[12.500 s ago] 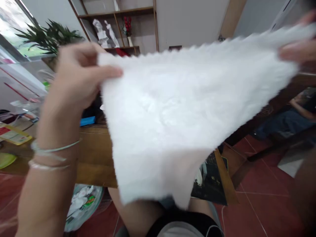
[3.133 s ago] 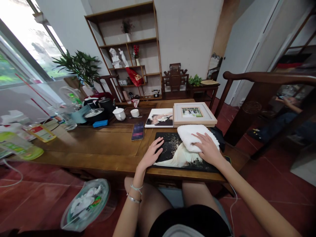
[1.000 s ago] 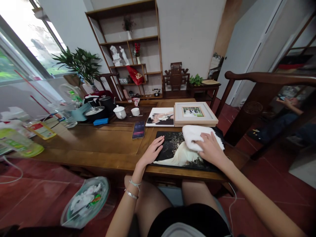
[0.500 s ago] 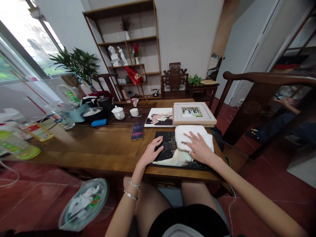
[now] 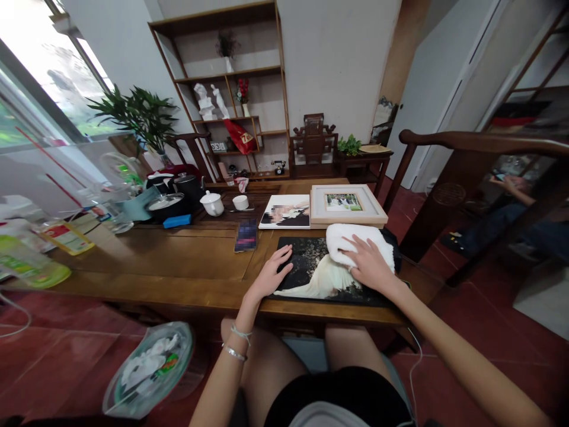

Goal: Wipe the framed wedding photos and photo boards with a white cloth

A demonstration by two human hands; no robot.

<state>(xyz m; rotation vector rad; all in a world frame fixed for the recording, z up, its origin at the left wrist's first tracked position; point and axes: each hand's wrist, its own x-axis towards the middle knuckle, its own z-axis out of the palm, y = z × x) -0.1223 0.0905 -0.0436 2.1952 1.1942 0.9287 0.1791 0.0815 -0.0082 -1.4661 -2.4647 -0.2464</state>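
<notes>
A dark picture panel (image 5: 306,265) with a flowing white dress printed on it lies flat at the front edge of the table. My left hand (image 5: 274,271) rests on the panel's left edge, fingers stretched out and apart, holding nothing. Over the panel's right part is a folded white towel (image 5: 340,238). My right hand (image 5: 371,264) lies on the towel with spread fingers, pressing it down; the underside of that hand is hidden. Just behind the panel are a white-edged photo print (image 5: 287,212) and a pale wooden picture frame (image 5: 377,212).
A phone (image 5: 246,235) lies left of the panel. Farther left are a lidded white cup (image 5: 212,203), a blue block (image 5: 177,221) and bottles. A bin (image 5: 189,350) stands on the floor, left of my legs. A wooden chair (image 5: 438,193) and a seated person (image 5: 507,219) are at right.
My right hand and the white towel have slid right across the panel, exposing more of the printed dress. My left hand stays at the panel's left edge.
</notes>
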